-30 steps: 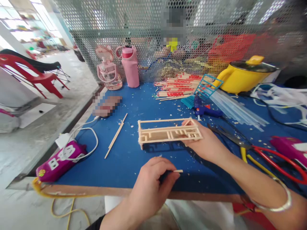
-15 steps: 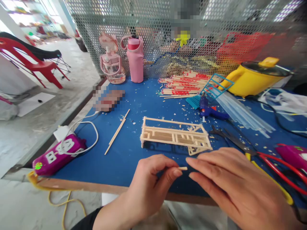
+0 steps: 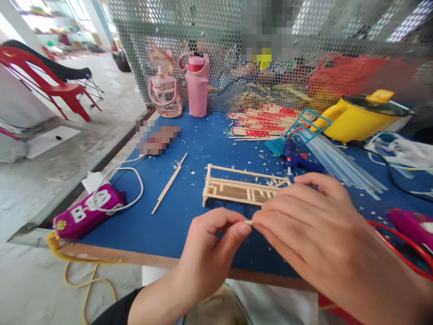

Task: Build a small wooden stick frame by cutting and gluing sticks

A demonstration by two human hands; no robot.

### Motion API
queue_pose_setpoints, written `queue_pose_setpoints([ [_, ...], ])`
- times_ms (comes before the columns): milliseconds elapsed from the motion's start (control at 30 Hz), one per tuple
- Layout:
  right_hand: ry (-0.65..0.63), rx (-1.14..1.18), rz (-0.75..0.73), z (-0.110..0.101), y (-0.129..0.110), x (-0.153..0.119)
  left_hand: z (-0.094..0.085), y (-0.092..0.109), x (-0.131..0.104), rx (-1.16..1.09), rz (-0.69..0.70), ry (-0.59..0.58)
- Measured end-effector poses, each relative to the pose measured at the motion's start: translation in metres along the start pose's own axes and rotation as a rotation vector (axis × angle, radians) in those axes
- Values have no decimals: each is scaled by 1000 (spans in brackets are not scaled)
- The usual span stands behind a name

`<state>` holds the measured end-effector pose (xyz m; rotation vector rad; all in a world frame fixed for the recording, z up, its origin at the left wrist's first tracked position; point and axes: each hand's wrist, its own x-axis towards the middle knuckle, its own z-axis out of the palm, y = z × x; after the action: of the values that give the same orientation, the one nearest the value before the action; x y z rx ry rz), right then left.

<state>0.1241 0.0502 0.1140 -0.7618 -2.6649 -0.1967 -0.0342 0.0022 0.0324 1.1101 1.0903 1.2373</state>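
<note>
A short stick (image 3: pixel 249 222) is held above the near part of the table (image 3: pixel 209 142), in front of the stick frame (image 3: pixel 230 192), which is set down on the blue top and partly hidden. Because so little of the stick is exposed between the fingers, it could be twisted or dropped if pressed unevenly. The frame's thin bars could be knocked or shifted if the right hand (image 3: pixel 314 230) were lowered or swept back, since its far end is overlapped by that hand in this view. The blue glue gun (image 3: pixel 297 162) lies just beyond and could be brushed by the knuckles.

The stick is pinched between thumb and forefinger of the left hand (image 3: pixel 206 248), its wrist brought in over the table edge. The right hand is held palm down, fingers close together and brought to the stick's other end; whether it is gripped there cannot be told. The hands are nearly together.
</note>
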Motion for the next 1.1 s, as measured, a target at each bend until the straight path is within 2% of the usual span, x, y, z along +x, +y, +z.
queue_pose_setpoints([
  [67,87,3,37,3,5,8,3,-4,2,-293,-176,56],
  [133,165,39,128,11,8,15,7,-5,5,-531,-280,123],
  [200,159,93,219,20,10,22,10,-3,9,-678,-299,206],
  [300,68,167,298,31,9,29,12,1,12,-790,-281,270],
  [433,-4,208,332,35,8,33,13,5,12,-794,-279,309],
  [700,-133,207,339,28,11,44,10,7,15,-767,-294,268],
  [1100,-143,222,310,29,14,45,8,5,14,-762,-274,211],
])
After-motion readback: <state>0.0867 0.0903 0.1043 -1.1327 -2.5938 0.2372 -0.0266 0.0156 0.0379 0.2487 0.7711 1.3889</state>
